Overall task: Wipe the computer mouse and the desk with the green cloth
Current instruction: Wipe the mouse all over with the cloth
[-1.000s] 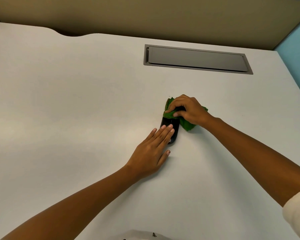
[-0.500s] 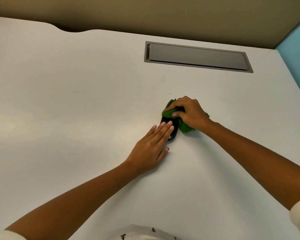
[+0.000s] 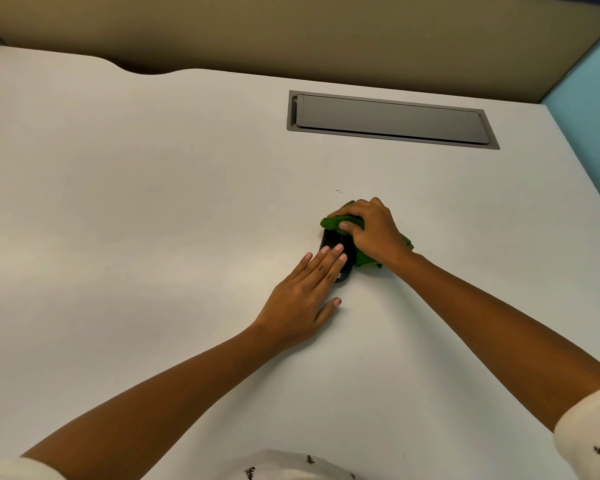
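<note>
I judge the mouse wipe in hand: right hand (image 3: pixel 374 233) grip clenched on green cloth (image 3: pixel 342 221) over mouse (image 3: pixel 336 244), centre-right of bench (image 3: pixel 153 202); left hand (image 3: pixel 305 296) flat, released, steadying. Next: bench strokes.

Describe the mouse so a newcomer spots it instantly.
Start at the grey hatch set into the white desk, then drop toward the two hands. The mouse lies between them: flat left hand on its near end, right hand pressing a green cloth on its far end. It is the only glossy black thing.

Cream sleeves (image 3: pixel 589 441) with dark sprigs
</note>
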Motion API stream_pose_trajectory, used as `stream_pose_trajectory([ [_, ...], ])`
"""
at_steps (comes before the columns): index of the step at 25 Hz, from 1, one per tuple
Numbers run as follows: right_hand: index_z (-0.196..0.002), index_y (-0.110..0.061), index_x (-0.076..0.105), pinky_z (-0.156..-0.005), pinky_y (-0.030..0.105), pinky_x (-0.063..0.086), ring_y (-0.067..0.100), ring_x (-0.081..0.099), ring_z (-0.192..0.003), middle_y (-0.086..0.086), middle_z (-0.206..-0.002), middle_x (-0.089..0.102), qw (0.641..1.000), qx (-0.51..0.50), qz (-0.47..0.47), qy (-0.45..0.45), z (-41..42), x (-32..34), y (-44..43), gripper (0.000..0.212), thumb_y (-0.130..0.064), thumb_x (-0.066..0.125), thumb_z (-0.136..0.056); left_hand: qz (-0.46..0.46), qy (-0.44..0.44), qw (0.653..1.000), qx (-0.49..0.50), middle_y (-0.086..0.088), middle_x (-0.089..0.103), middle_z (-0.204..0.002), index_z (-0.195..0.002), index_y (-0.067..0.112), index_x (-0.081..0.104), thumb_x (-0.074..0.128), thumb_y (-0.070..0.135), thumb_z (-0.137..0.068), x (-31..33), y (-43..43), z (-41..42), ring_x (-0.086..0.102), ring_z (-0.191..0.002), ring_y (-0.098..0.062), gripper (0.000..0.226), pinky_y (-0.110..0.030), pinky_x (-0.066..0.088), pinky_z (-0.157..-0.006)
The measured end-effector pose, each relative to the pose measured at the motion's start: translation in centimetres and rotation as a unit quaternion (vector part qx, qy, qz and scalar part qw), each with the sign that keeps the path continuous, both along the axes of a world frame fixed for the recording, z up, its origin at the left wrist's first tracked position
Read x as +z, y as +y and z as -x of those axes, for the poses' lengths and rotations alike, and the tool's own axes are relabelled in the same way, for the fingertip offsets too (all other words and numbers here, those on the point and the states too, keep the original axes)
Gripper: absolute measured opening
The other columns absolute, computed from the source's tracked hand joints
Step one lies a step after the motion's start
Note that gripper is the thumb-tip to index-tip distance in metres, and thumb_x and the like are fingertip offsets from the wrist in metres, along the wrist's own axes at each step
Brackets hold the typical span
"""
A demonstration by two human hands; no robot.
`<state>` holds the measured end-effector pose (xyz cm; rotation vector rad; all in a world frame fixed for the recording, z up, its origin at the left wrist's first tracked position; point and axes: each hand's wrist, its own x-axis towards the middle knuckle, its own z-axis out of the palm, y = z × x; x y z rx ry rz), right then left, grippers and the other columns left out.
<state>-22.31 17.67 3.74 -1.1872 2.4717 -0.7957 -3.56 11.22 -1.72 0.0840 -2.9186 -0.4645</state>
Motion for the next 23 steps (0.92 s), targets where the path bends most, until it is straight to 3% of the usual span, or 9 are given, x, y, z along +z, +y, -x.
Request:
stream_pose_trajectory([
  [4,-0.117,-0.022,0.065,-0.088,0.023,0.033,0.022,0.047,-0.108,0.005,-0.117,0.064,1.0,0.011,0.025,-0.008,-1.2,0.0,2.0,0.028,-0.014,0.058,-0.091,0.005,0.012,1.0,0.01,-0.005,0.013,-0.162,-0.153,0.009,0.016,0.034,0.037,-0.102,0.2,0.2,0.1,0.007,-0.151,-0.017,0.061,-0.036,0.012,-0.123],
  [12,-0.126,-0.016,0.059,-0.085,0.018,0.036,0.023,0.049,-0.105,0.01,-0.115,0.061,0.987,-0.126,0.088,0.049,-5.8,-1.5,4.3,0.032,-0.017,0.055,-0.094,0.009,0.0,1.0,0.022,-0.006,0.012,-0.162,-0.154,0.009,0.014,0.031,0.04,-0.102,0.1,0.7,0.1,0.005,-0.151,-0.017,0.062,-0.035,0.011,-0.124],
  [18,-0.122,-0.014,0.061,-0.09,0.021,0.039,0.024,0.054,-0.105,0.008,-0.113,0.065,0.99,-0.099,0.092,0.029,-6.3,-1.1,7.2,0.033,-0.009,0.059,-0.09,0.001,0.007,1.0,0.009,-0.007,0.013,-0.162,-0.153,0.008,0.014,0.034,0.039,-0.101,0.4,0.4,0.0,0.007,-0.151,-0.019,0.064,-0.036,0.01,-0.124],
  [21,-0.118,-0.022,0.064,-0.089,0.007,0.038,0.014,0.056,-0.104,-0.008,-0.108,0.063,0.98,-0.141,0.138,-0.032,-5.0,-0.3,7.2,0.032,-0.01,0.059,-0.09,-0.004,0.013,1.0,0.011,-0.006,0.013,-0.162,-0.153,0.009,0.015,0.035,0.04,-0.101,0.3,0.5,-0.1,0.008,-0.151,-0.019,0.064,-0.035,0.008,-0.124],
  [23,-0.119,-0.023,0.063,-0.087,-0.001,0.036,0.007,0.054,-0.104,-0.012,-0.11,0.061,0.972,-0.16,0.172,-0.026,-4.7,0.0,6.3,0.032,-0.01,0.059,-0.09,-0.015,0.014,1.0,0.014,-0.006,0.012,-0.162,-0.153,0.009,0.014,0.035,0.041,-0.101,0.3,0.6,-0.2,0.007,-0.151,-0.018,0.065,-0.034,0.007,-0.124],
])
